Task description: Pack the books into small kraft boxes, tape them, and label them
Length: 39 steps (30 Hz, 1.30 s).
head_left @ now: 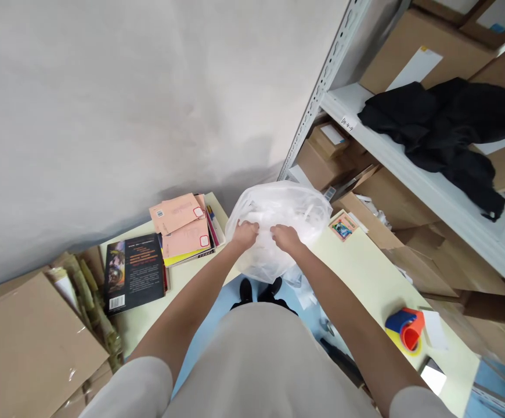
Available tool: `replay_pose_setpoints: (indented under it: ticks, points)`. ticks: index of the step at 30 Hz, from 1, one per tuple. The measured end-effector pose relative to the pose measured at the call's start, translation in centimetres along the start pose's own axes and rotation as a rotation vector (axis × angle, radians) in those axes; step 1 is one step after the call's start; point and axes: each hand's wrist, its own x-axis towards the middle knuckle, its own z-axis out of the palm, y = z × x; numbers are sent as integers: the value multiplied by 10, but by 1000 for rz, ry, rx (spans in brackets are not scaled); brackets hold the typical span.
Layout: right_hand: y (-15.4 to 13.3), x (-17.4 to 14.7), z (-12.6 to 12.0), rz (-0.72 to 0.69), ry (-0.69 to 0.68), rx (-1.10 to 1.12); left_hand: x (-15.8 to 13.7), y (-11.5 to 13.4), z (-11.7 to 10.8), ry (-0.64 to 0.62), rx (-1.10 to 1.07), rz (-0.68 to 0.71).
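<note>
Both arms reach forward to a large translucent white plastic bag (278, 200) in front of my body. My left hand (246, 233) is closed on the near left part of the bag, its fingers gathered in the plastic. Close beside it, my right hand (285, 237) pinches the bag in the same way. The bag is puffed out beyond the hands and hangs down a little on the near side. What lies inside it, if anything, is too blurred to tell.
Left of the bag, pink envelopes (178, 215) and a black book (134, 273) lie on a pale table (357, 255). On its right part are a small picture card (343, 226) and an orange tape dispenser (411, 332). A shelf (418, 157) with cardboard boxes stands to the right.
</note>
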Motion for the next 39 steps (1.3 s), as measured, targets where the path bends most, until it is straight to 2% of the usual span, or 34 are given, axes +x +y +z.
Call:
replay_pose_setpoints:
  ticks: [4,8,10,14,16,20,23,25,30,32,35,37,39]
  points:
    - [16,-18,-17,-15,52,35,-6,-7,-22,22,11,37]
    - [24,-31,-48,-61,198,144,-9,-1,-44,63,6,55]
    - [19,-35,-64,-99,252,153,-10,7,-49,66,1,104]
    - [-5,-40,-95,-194,189,-6,-9,24,-47,57,38,225]
    - [-15,-43,-109,-194,201,-85,-7,30,-47,78,58,202]
    - [-18,-57,-128,-60,332,-168,-2,35,-55,94,167,76]
    - [-10,-68,-136,2,410,-167,-1,38,-63,56,270,-21]
    - [-5,-75,-140,59,510,-113,-1,41,-65,30,315,-79]
    - [9,-87,-148,203,691,34,-1,43,-56,12,314,-154]
    - [17,-90,-147,245,719,70,0,42,-53,23,293,-138]
    - [35,-92,-139,257,668,129,-2,39,-53,81,199,-85]
    - [50,-91,-129,278,650,215,-8,39,-57,115,134,25]
    - [61,-88,-119,341,720,395,-18,43,-60,177,90,188]
